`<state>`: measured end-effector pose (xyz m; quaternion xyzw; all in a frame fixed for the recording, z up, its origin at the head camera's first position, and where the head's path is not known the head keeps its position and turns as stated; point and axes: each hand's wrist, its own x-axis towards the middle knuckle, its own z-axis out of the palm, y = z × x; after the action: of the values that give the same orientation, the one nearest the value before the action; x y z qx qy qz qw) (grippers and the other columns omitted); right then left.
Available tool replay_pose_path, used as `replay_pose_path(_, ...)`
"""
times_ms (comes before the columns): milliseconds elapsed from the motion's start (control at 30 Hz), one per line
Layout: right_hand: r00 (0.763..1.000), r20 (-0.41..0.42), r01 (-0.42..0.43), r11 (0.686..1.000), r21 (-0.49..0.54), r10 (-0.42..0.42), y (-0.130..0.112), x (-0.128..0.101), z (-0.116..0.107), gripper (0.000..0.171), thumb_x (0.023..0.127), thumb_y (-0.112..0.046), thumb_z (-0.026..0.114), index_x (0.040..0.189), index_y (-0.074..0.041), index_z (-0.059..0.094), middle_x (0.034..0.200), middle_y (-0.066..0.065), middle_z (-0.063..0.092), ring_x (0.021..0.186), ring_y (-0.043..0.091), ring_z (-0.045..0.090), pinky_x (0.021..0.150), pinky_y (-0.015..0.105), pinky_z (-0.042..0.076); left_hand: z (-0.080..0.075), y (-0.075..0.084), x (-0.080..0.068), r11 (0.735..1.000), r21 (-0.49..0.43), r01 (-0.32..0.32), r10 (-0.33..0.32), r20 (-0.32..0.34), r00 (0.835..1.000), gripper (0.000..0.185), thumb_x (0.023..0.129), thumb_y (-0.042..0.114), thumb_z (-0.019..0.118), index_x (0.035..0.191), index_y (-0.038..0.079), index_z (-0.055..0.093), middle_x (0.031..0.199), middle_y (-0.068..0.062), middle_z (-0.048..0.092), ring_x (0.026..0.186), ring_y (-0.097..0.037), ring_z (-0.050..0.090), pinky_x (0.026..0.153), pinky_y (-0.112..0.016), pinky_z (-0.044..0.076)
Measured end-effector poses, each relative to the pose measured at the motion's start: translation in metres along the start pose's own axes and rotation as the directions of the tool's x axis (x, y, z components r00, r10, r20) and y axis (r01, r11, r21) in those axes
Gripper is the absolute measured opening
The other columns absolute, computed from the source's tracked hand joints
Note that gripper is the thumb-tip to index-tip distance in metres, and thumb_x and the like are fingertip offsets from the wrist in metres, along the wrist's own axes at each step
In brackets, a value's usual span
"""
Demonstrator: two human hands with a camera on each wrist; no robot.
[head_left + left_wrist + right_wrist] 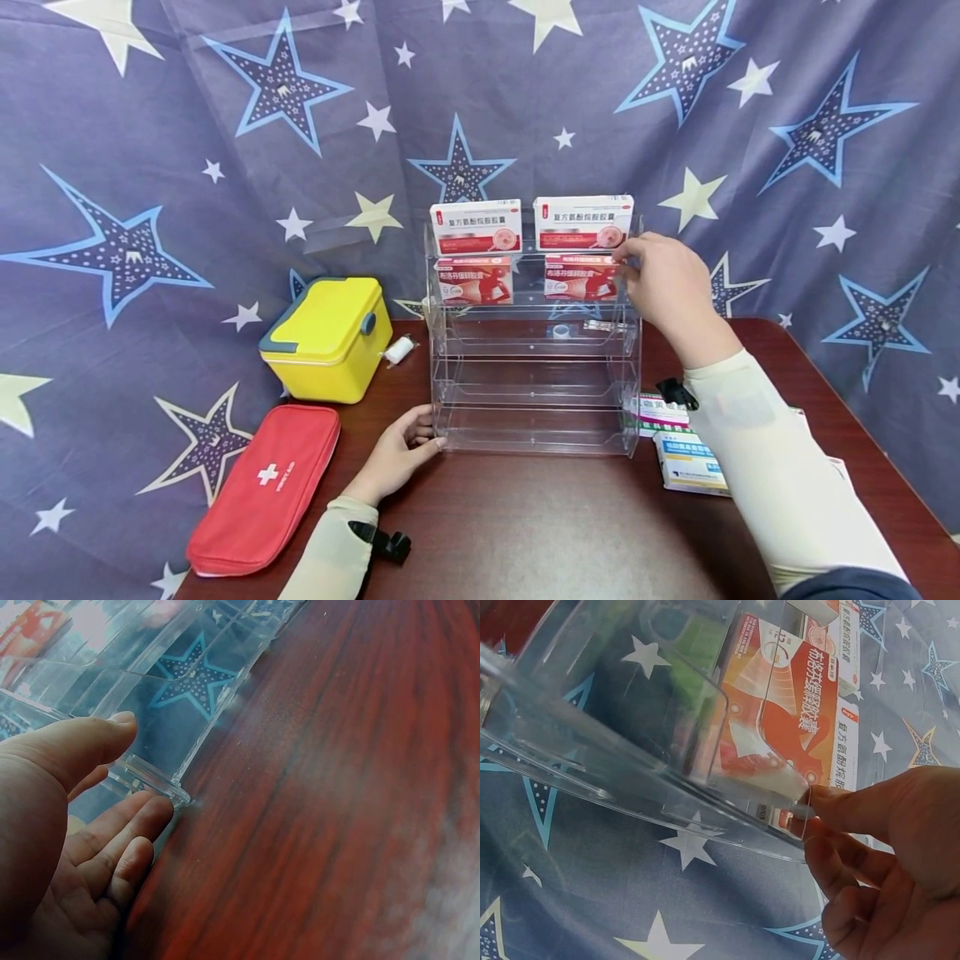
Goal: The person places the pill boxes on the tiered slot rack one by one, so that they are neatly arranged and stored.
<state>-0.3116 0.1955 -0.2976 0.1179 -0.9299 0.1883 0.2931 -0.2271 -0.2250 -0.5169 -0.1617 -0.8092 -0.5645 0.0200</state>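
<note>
A clear tiered display rack [532, 421] stands on the table, with red-and-white medicine boxes on its two upper tiers. At its lower left corner, my left hand [401, 450] holds the side, thumb in front and fingers curled beside it. My right hand [667, 283] is raised at the upper right, where thumb and index finger pinch the rack's clear edge beside the right red capsule box [577, 279]. In the right wrist view that red box [772, 712] stands behind the clear lip, its corner close to my thumb. The left red box [474, 282] stands on the same tier; white-and-red boxes [583, 223] stand above.
On the left are a yellow box [330, 342] with a grey handle, a red first-aid pouch [262, 492] and a small white wrapped roll [400, 350]. More medicine boxes [686, 462] lie at right, partly under my forearm. A star-patterned curtain [480, 83] hangs behind.
</note>
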Motion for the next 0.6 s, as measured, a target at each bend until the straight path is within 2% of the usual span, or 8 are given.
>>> replay_pose_path(200, 1.0, -0.015, 0.014, 1.0, 0.008, -0.014, 0.001, -0.003, 0.0, 0.019, 0.093, -0.008, 0.073, 0.11, -0.013, 0.08, 0.11, 0.006, 0.073, 0.1, 0.036, 0.068, 0.08, 0.056, 0.052, 0.0, 0.001, 0.0, 1.0, 0.0, 0.005, -0.005, -0.004, 1.0, 0.054, 0.093, 0.0, 0.078, 0.142, -0.006, 0.056, 0.117, -0.023, 0.069, 0.104, -0.04, 0.065, 0.093, -0.039, 0.054)
replay_pose_path(333, 0.999, -0.04, 0.038, 0.999, 0.028, -0.037, 0.004, -0.01, -0.005, 0.019, 0.093, -0.007, 0.074, 0.11, -0.013, 0.08, 0.111, 0.006, 0.074, 0.092, 0.033, 0.068, 0.079, 0.054, 0.051, 0.001, 0.0, 0.0, 1.0, 0.002, 0.021, -0.021, -0.003, 1.0, 0.053, 0.093, 0.0, 0.077, 0.142, -0.005, 0.056, 0.118, -0.023, 0.069, 0.105, -0.04, 0.065, 0.093, -0.041, 0.054)
replay_pose_path(500, 0.992, -0.125, 0.044, 0.994, 0.095, -0.032, 0.018, -0.026, -0.017, 0.015, 0.094, -0.009, 0.074, 0.108, -0.013, 0.08, 0.107, 0.005, 0.075, 0.085, 0.029, 0.068, 0.076, 0.051, 0.048, 0.001, -0.015, 0.003, 0.999, 0.017, 0.031, -0.031, -0.002, 1.0, 0.054, 0.094, 0.0, 0.077, 0.143, -0.004, 0.055, 0.119, -0.024, 0.068, 0.105, -0.041, 0.065, 0.093, -0.04, 0.054)
replay_pose_path(600, 0.993, -0.115, 0.002, 0.993, 0.121, 0.012, 0.039, -0.042, -0.022, 0.012, 0.096, -0.015, 0.075, 0.107, -0.012, 0.079, 0.103, 0.007, 0.075, 0.084, 0.03, 0.068, 0.075, 0.051, 0.047, 0.001, -0.026, 0.006, 0.999, 0.029, 0.03, -0.03, -0.011, 0.999, 0.055, 0.094, 0.002, 0.078, 0.144, 0.0, 0.056, 0.12, -0.024, 0.068, 0.105, -0.04, 0.065, 0.093, -0.039, 0.054)
